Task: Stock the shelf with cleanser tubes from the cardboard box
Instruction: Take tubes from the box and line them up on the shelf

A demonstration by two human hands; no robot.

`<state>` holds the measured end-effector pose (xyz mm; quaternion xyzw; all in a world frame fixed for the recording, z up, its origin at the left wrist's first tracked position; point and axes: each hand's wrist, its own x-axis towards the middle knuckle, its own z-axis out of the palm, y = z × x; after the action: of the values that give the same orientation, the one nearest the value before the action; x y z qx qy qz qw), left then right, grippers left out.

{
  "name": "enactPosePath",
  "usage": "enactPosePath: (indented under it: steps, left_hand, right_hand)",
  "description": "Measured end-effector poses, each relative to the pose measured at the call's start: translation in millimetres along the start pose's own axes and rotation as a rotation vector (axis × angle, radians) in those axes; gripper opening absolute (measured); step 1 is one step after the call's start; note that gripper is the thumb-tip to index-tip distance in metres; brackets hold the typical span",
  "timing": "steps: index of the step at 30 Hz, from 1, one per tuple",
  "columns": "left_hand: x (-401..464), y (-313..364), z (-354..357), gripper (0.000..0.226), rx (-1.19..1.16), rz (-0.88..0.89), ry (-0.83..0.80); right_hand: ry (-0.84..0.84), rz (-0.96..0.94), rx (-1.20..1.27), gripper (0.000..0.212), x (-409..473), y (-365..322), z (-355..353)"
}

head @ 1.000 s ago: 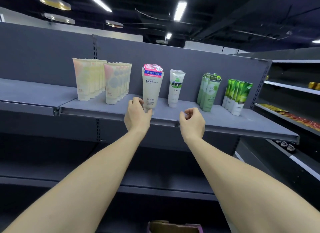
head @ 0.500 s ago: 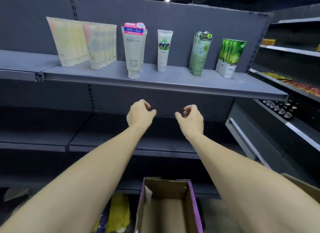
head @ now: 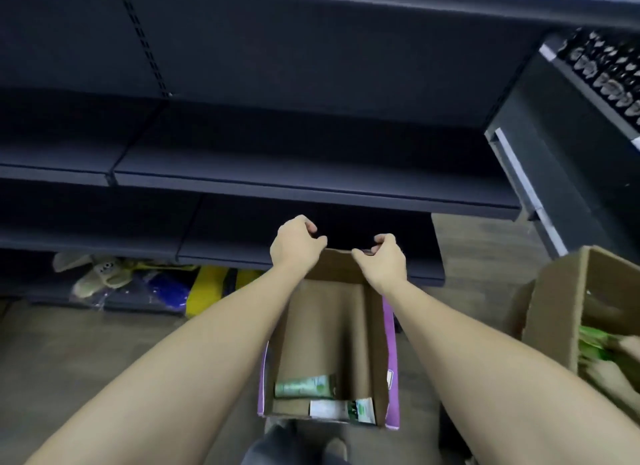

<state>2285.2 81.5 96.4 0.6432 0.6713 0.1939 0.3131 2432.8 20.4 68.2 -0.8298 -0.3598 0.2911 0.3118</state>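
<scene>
Shelves: dark grey boards are running across the top, the lower ones showing bare
Box: a cardboard carton with purple sides is sitting open on the floor below the shelves
Second box: standing to the right, green packs showing inside
Tubes: a green tube and a white tube are lying flat at the box's near end
Left hand: hanging over the box's far edge, fingers curled, holding nothing
Right hand: hanging beside it, loosely curled, holding nothing

No readable text, tube labels in cardboard box too blurred
</scene>
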Motion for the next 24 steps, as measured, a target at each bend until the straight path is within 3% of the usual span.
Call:
enactPosePath:
  steps: [13,24]
  left_hand:
    - [11,-80,102,0.017,0.072,-0.118,-0.314]
    - [-6,-142,175,0.017,0.183,-0.226,-0.529]
  right_hand:
    - [-0.111,0.345,-0.063,0.058,-1,99,75]
    - [-0.308,0.702,-0.065,0.063,-40,204,128]
